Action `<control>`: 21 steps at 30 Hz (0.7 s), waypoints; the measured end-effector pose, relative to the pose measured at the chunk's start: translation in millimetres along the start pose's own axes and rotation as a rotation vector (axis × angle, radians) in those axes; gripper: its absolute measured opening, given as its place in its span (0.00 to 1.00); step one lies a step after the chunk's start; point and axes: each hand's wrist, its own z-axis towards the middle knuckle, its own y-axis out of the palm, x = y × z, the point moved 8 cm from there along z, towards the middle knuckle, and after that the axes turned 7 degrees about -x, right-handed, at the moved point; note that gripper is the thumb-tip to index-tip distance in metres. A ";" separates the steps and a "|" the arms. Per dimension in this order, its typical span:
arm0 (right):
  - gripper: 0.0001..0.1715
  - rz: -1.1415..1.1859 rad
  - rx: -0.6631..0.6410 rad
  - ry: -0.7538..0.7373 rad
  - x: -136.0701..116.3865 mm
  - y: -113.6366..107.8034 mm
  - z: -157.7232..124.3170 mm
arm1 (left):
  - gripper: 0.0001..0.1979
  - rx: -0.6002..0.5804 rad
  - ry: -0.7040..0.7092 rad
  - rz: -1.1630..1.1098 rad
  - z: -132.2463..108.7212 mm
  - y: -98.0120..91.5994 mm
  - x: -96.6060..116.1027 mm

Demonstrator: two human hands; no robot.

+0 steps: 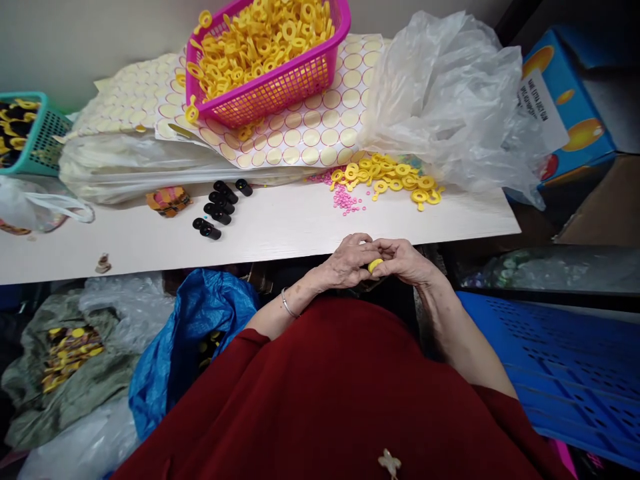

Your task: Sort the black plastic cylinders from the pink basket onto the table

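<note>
Just off the table's front edge, my left hand (pixel 345 261) and my right hand (pixel 404 261) meet with their fingers curled together. Between them shows a small round yellow plastic piece (pixel 375 265), gripped by the fingers of both hands. The rest of what they hold is hidden by the fingers. Beyond the hands on the table lie a pile of yellow plastic rings with tabs (pixel 400 175) and a scatter of tiny pink rings (pixel 346 200). To the left stand and lie several small black cylinders (pixel 219 212).
A pink basket (pixel 270 100) full of yellow rings stands on sticker sheets (pixel 305 137) at the back. Clear plastic bags (pixel 450 100) and a blue box (pixel 570 113) are at right. A teal basket (pixel 47 137) is far left. Below are a blue bag (pixel 165 360) and a blue crate (pixel 560 373).
</note>
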 end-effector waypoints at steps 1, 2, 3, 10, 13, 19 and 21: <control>0.27 -0.001 0.011 -0.018 1.5 0.3 -0.9 | 0.06 0.016 0.015 0.002 -0.3 -0.2 1.3; 0.27 0.003 0.025 -0.037 3.9 0.4 -1.3 | 0.05 0.027 0.032 0.000 -0.7 0.0 2.2; 0.25 0.012 0.043 -0.058 7.1 0.4 -1.4 | 0.05 0.032 0.043 -0.005 -1.2 0.6 2.0; 0.29 0.102 0.154 -0.131 31.4 -0.9 -1.2 | 0.08 -0.023 -0.003 0.065 -9.0 11.7 -17.4; 0.31 0.053 0.062 -0.062 33.3 6.3 -3.0 | 0.09 -0.011 0.005 0.123 -12.4 17.5 -16.9; 0.27 -0.202 0.102 -0.116 38.6 1.0 0.1 | 0.09 0.012 0.119 0.201 -21.2 19.6 -9.1; 0.22 -0.470 0.119 -0.143 44.9 -1.4 6.5 | 0.14 0.164 0.106 0.214 -37.9 -3.7 -15.4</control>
